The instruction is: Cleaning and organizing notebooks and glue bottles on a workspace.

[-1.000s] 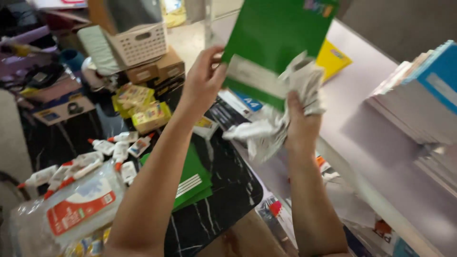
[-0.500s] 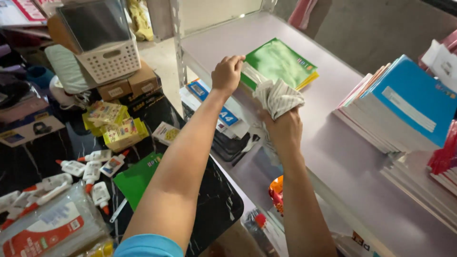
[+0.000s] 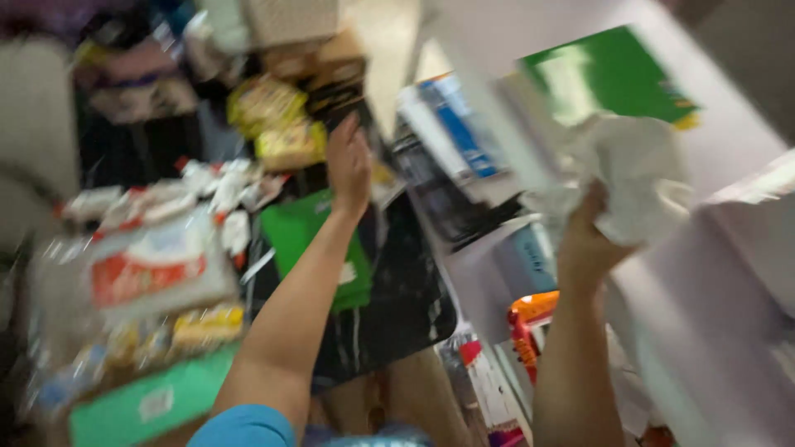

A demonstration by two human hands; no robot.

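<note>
Green notebook (image 3: 617,74): lies flat on the pale shelf (image 3: 729,273), upper right of the view, a yellow edge showing under its far corner; nothing holds it. The view is heavily blurred.

Right hand (image 3: 590,244): raised just below the notebook, fingers closed around a crumpled white cloth (image 3: 633,178), which bunches up over the fist and sits against the shelf edge.

Left hand (image 3: 349,161): empty, held out over the dark table (image 3: 397,306), well apart from the notebook. Fingers look extended and close together, though blur hides detail.

Beneath and near the left hand: a second green notebook (image 3: 310,248) on the table; small white tubes with red caps (image 3: 224,190); yellow packets (image 3: 273,120); a clear bag with a red label (image 3: 149,269).

Step in hand, by judgement: notebook placed, left hand moving toward the table stock. A next pickup would call for a flat grip on the second green notebook's edge, while the cloth stays bunched in the right hand.
</note>
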